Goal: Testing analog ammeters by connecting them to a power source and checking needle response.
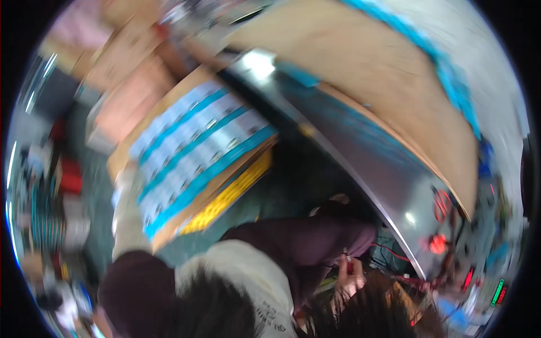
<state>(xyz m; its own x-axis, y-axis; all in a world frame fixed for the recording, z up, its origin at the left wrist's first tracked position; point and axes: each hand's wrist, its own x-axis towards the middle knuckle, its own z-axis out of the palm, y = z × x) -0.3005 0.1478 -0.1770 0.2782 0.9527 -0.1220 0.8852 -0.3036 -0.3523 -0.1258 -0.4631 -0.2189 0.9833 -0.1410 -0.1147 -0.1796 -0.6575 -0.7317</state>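
My left arm in a pale sleeve reaches up to the left edge of a brown cardboard sheet. There my left hand [128,172] touches the sheet's corner; its fingers are smeared by motion. Rows of pale, shiny parts [211,125] with blue strips [225,152] between them lie on the sheet. My right hand [350,280] is low, close to the dark trouser leg, closed around a small red tool [350,265] with a thin tip pointing up. The blur hides the tool's exact kind.
A metal-edged bench [360,180] runs diagonally to the right, with a large brown board [360,73] edged in blue and a red cable [441,204]. Something yellow [231,194] shows under the sheet. Cartons [132,101] stand at the upper left. Dark hair covers part of the lower edge.
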